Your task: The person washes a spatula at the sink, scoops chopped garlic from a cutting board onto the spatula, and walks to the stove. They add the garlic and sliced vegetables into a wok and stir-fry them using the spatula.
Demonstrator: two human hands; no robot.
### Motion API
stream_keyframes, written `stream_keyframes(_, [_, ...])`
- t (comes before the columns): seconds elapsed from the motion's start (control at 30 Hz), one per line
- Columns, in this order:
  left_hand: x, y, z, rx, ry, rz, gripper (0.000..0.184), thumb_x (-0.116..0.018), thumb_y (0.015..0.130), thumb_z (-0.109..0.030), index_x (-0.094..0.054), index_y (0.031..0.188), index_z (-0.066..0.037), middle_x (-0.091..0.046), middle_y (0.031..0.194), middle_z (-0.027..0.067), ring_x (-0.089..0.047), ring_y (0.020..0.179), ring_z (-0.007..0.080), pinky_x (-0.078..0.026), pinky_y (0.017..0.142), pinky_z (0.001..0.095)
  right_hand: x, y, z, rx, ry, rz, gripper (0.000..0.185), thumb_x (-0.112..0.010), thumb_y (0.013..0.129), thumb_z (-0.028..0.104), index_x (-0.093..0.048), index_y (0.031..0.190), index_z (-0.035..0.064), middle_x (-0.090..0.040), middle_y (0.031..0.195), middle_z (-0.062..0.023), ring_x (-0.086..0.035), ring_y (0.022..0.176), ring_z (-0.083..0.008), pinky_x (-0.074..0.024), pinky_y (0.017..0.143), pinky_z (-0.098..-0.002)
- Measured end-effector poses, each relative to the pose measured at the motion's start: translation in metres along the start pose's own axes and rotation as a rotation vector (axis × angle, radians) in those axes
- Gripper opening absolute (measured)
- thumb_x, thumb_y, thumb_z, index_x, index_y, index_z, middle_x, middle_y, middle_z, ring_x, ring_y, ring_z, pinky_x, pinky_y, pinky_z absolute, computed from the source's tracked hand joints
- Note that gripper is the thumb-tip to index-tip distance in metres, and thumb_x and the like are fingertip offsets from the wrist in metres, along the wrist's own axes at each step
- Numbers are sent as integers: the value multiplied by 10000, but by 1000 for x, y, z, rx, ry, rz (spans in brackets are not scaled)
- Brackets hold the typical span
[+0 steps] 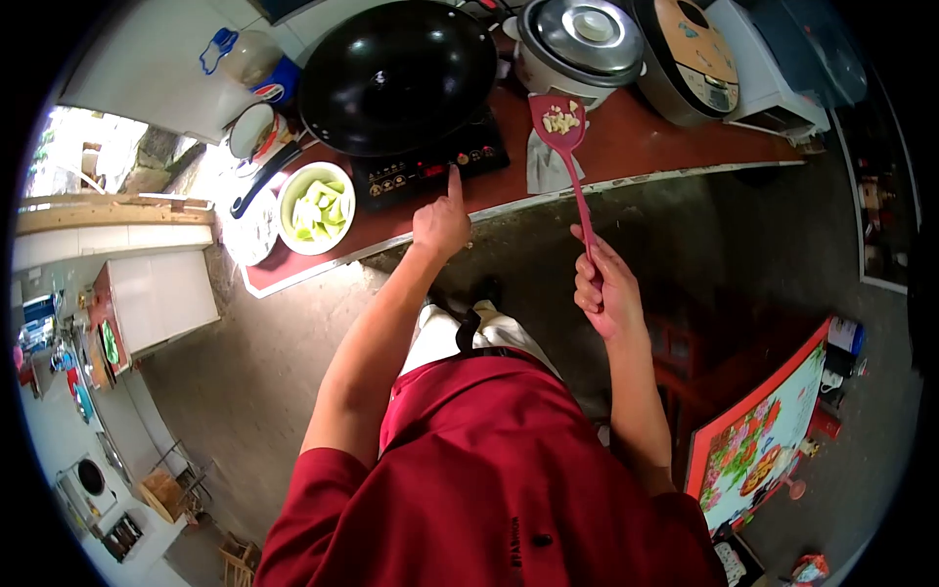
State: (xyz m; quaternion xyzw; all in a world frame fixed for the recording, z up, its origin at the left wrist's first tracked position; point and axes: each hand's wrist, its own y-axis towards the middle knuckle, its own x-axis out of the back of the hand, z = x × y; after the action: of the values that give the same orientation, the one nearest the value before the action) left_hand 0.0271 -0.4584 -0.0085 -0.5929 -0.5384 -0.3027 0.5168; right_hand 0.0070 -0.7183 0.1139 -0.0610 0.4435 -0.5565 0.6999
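Note:
My left hand (443, 222) points forward with its index finger stretched out and the others curled, holding nothing. The fingertip is at the control panel of a black induction cooker (391, 182), near its lit red display. A black wok (401, 83) sits on the cooker and shows no food inside. My right hand (608, 284) is closed round the handle of a red spatula (577, 176). On the spatula's blade lie small pale chopped pieces (560, 119), which look like garlic. The blade is held above the counter, right of the cooker.
Left of the cooker, a bowl (284, 210) of cut green vegetable stands near the red counter's (675, 147) edge. Behind it are a dark-handled pan or ladle (264, 178), a can (256, 132) and a bottle (256, 64). A lidded pot (582, 44) and a rice cooker (690, 59) stand right.

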Motion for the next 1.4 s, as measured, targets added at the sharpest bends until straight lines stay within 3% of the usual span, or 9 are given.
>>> stream_keyframes(0.37, [15,-2,-27,22,-99,-44,801,-585,819,-213,-151,1459,-5,-659,832,189,-668,721,322,-527,641,418,25,-15,-19,-16,40,-28,288,-451,985,187,-503,1247,76,-477,671,15,-348,402,-51,-254,357,-201])
stream_keyframes(0.47, [11,-31,-45,-100,-761,91,656,-576,889,-256,-287,1424,-9,-657,871,157,-664,772,219,-520,688,364,27,-6,-34,-46,38,48,276,-447,990,187,-517,1243,103,-466,658,13,-355,426,-43,-270,364,-190])
stream_keyframes(0.53, [27,-58,-79,170,-1661,465,464,-535,951,-264,-440,1328,-10,-645,941,123,-624,843,149,-495,739,304,23,0,-46,-62,-35,102,271,-447,994,195,-512,1240,102,-472,667,14,-396,450,-57,-319,397,-192])
stream_keyframes(0.67, [19,-72,-88,121,-1610,363,263,-456,992,-182,-505,1183,-8,-642,972,118,-618,868,172,-493,770,282,28,16,-62,-209,-149,133,236,-496,973,217,-556,1169,101,-573,734,4,-502,530,-77,-398,463,-205])
stream_keyframes(0.77, [19,-81,-84,237,-1663,393,166,-429,999,-182,-499,1034,-36,-648,941,116,-642,848,194,-527,780,325,61,57,-39,-157,-892,413,221,-599,910,262,-665,948,55,-668,878,-3,-603,714,-69,-479,643,-224])
stream_keyframes(0.87, [15,-99,-81,377,-1734,390,159,-421,1004,-188,-494,1049,-54,-648,953,122,-651,898,225,-535,785,344,69,126,-10,403,-1164,-75,385,-647,876,263,-591,1160,10,-650,964,-128,-613,889,-202,-480,802,-323])
stream_keyframes(1.0, [15,-125,-84,461,-1814,436,153,-417,1009,-206,-487,1060,-80,-636,1013,106,-644,959,244,-535,809,368,57,229,7,1005,-1358,-30,599,-670,807,274,-452,1332,86,-508,1262,-193,-480,1161,-378,-395,973,-431])
stream_keyframes(1.23, [15,-160,-73,588,-1831,428,170,-425,1007,-244,-471,1060,-88,-620,1049,118,-638,983,260,-545,812,399,65,271,-2,744,-1913,-109,263,-517,907,343,-605,1054,145,-644,993,-164,-633,878,-350,-505,721,-477])
stream_keyframes(1.4, [13,-170,-67,591,-1874,430,238,-464,989,-235,-481,1134,-47,-601,1068,140,-621,1014,306,-539,791,423,73,291,9,804,-1935,-212,387,-435,943,419,-647,858,106,-668,715,-143,-647,661,-383,-520,598,-484])
